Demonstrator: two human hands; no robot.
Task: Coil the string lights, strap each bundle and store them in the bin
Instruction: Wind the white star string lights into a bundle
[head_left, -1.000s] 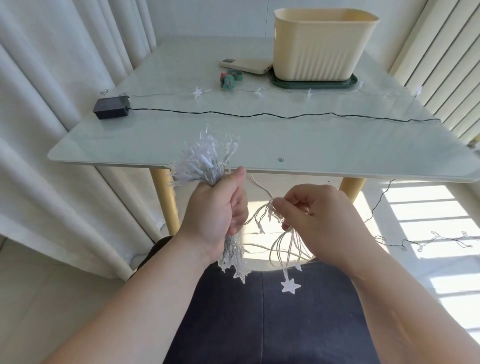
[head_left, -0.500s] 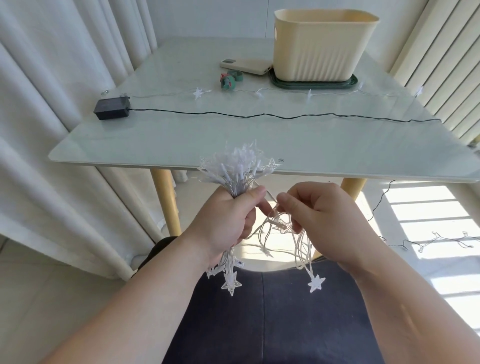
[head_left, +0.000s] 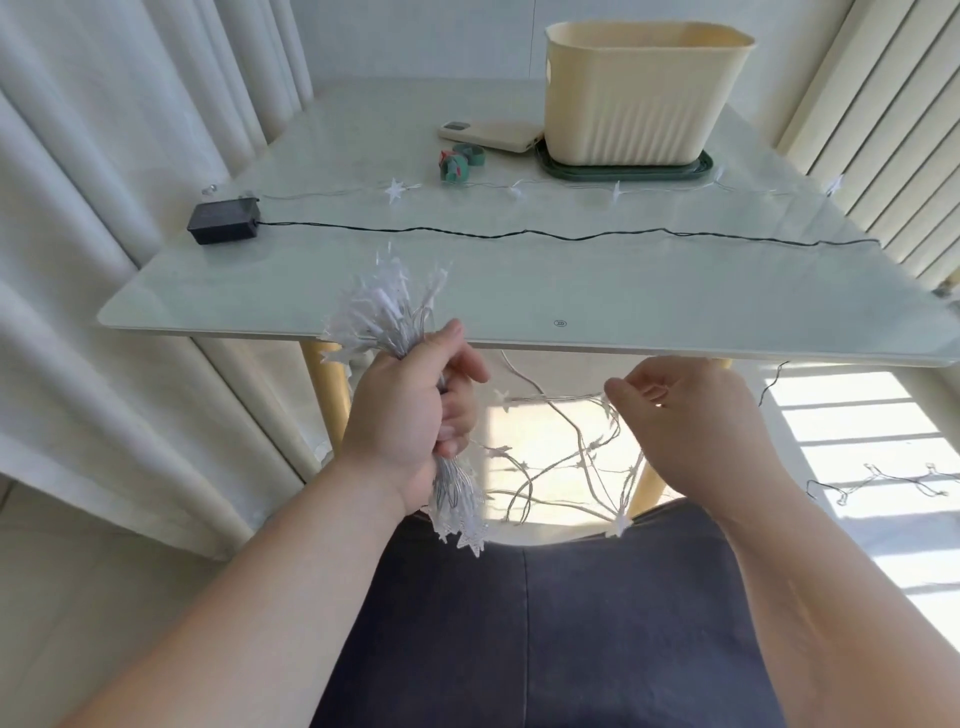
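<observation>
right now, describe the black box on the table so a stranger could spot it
On the glass table, look at the left edge beside the curtain. The small black battery box lies there, a dark wire running from it to the right; nothing else on the table is black and boxy.

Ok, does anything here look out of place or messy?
Only the lights themselves. Below the table edge, a loose strand hangs in tangled loops between the left hand, gripping the bundle, and the right hand, pinching it. A black wire also runs off the table's right side.
</observation>
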